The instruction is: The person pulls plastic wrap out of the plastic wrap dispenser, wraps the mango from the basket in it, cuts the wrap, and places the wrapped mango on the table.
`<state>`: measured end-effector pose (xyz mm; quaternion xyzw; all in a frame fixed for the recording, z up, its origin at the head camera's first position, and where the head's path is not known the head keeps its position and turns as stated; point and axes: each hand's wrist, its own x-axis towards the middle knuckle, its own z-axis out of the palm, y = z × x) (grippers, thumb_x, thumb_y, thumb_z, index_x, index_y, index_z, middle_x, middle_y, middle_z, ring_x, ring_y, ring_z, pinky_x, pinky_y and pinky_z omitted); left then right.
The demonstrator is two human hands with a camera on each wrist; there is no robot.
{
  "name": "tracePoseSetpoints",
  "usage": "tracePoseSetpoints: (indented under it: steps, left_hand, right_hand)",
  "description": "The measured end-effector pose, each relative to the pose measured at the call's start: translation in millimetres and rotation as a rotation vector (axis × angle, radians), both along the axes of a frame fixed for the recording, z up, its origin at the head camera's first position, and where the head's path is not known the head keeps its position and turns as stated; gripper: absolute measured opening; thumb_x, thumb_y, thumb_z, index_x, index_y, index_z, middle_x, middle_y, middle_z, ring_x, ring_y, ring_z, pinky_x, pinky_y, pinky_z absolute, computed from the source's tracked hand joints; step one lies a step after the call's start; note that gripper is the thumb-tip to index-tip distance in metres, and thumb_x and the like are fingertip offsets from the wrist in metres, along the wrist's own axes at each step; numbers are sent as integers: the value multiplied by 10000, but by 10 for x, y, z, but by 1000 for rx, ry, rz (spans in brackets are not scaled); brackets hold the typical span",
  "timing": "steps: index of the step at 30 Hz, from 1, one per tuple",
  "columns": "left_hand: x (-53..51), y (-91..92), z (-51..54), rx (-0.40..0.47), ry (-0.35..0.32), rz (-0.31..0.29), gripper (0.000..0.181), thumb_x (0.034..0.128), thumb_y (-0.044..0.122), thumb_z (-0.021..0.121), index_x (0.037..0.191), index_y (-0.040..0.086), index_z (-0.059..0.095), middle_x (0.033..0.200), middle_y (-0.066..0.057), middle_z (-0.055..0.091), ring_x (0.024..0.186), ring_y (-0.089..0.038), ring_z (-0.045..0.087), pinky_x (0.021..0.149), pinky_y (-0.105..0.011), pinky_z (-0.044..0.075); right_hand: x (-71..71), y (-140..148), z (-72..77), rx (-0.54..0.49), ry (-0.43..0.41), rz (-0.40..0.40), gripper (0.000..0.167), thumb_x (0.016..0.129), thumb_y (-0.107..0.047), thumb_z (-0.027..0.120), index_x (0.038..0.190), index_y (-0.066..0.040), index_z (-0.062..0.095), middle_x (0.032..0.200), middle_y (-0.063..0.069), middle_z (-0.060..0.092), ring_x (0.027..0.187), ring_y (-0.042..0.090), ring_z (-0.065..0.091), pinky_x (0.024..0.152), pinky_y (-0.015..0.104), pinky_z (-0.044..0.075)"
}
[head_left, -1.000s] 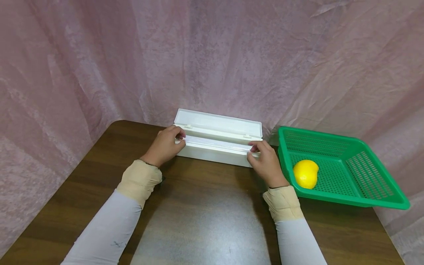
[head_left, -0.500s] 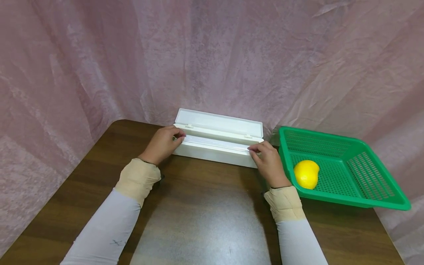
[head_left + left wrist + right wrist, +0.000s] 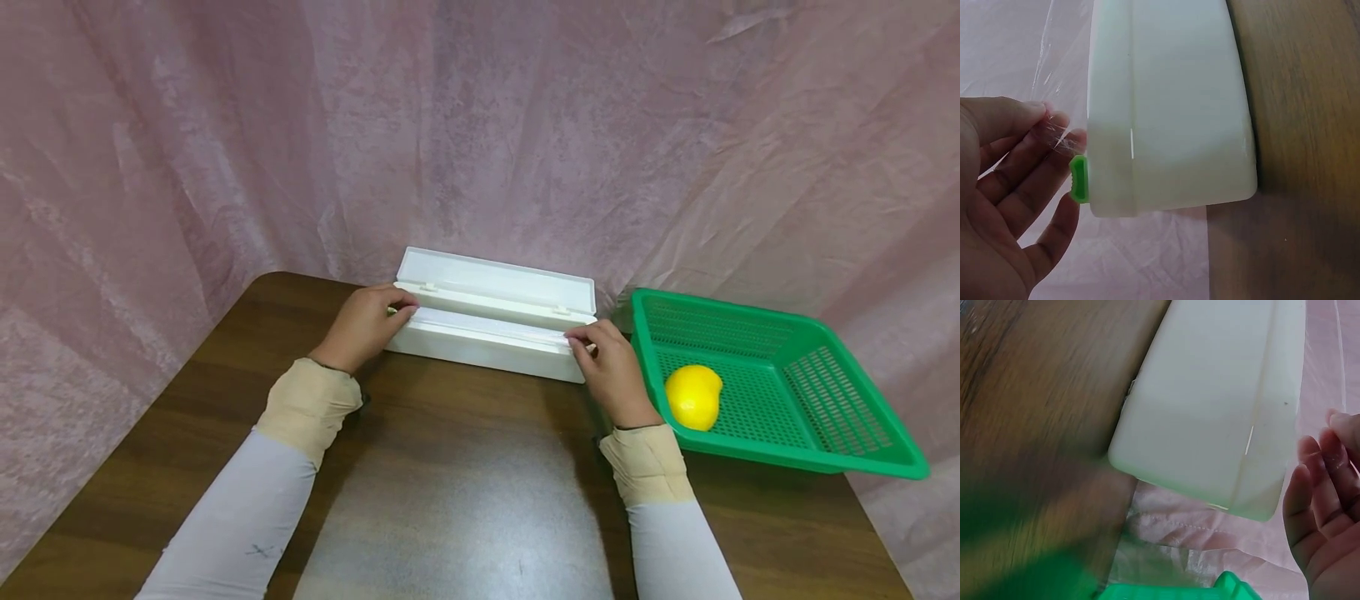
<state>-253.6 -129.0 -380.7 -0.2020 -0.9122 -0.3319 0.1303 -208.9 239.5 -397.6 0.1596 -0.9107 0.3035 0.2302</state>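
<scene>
A long white cling film dispenser [image 3: 487, 348] stands on the table with its lid [image 3: 495, 279] tipped back. Pale clear cling film [image 3: 487, 322] stretches along its open top. At the left end my left hand [image 3: 363, 327] pinches the film between thumb and fingers; in the left wrist view the cling film [image 3: 1063, 44] runs up in thin creases from those fingertips. A green slider [image 3: 1079, 180] sits on the rim beside these fingers. My right hand [image 3: 615, 375] pinches the film's other end near the right corner. In the right wrist view this hand [image 3: 1329, 512] is partly cut off.
A green plastic basket [image 3: 810, 462] stands to the right, close to my right wrist. Inside it lies a yellow mango-shaped fruit [image 3: 693, 397]. Behind the brown wooden table [image 3: 450, 467] hangs a pink curtain [image 3: 480, 125].
My left hand has shifted slightly left, my right hand slightly right. The dispenser's front has edged a little toward me. Lid, basket and fruit look almost unmoved.
</scene>
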Motion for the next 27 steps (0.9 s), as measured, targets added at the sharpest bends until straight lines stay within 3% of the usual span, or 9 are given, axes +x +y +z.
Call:
tracePoseSetpoints:
  steps: [5, 9, 16, 24, 27]
  left_hand:
    - [8, 10, 20, -5, 17, 2, 183, 977, 178, 669, 1077, 55, 760, 1085, -112, 746, 989, -285, 693, 873, -446, 538]
    - [28, 7, 47, 15, -6, 7, 205, 990, 192, 653, 1111, 60, 753, 1145, -115, 731, 1025, -294, 682, 885, -457, 535]
    - [54, -14, 61, 20, -32, -3, 216, 1012, 224, 621, 1126, 78, 732, 1161, -91, 705, 1039, -285, 663, 885, -454, 528]
    - [56, -15, 72, 36, -48, 0, 219, 1034, 245, 581, 1150, 110, 709, 1189, -87, 721, 977, -276, 677, 845, -448, 538]
    - [46, -15, 61, 61, -51, -11, 223, 1040, 236, 570, 1170, 108, 699, 1228, -89, 709, 1062, -275, 673, 888, -456, 545]
  right_hand:
    - [4, -5, 2, -10, 5, -20, 103, 961, -66, 667, 1021, -7, 728, 956, 128, 619, 826, 268, 608, 747, 402, 540]
    - [10, -27, 19, -24, -6, -24, 103, 973, -83, 651, 1019, -13, 710, 990, 134, 596, 809, 276, 624, 745, 403, 550]
    - [27, -54, 40, -55, -32, -4, 116, 989, -93, 616, 1030, -4, 677, 1245, 168, 593, 837, 292, 638, 787, 446, 579]
    - [29, -21, 68, -2, -32, -21, 125, 1007, -141, 617, 1076, -62, 683, 1049, 118, 730, 880, 272, 657, 791, 433, 560]
    - [28, -21, 76, -7, -6, -9, 116, 1001, -134, 626, 1067, -61, 688, 1038, 111, 732, 872, 262, 652, 814, 438, 556]
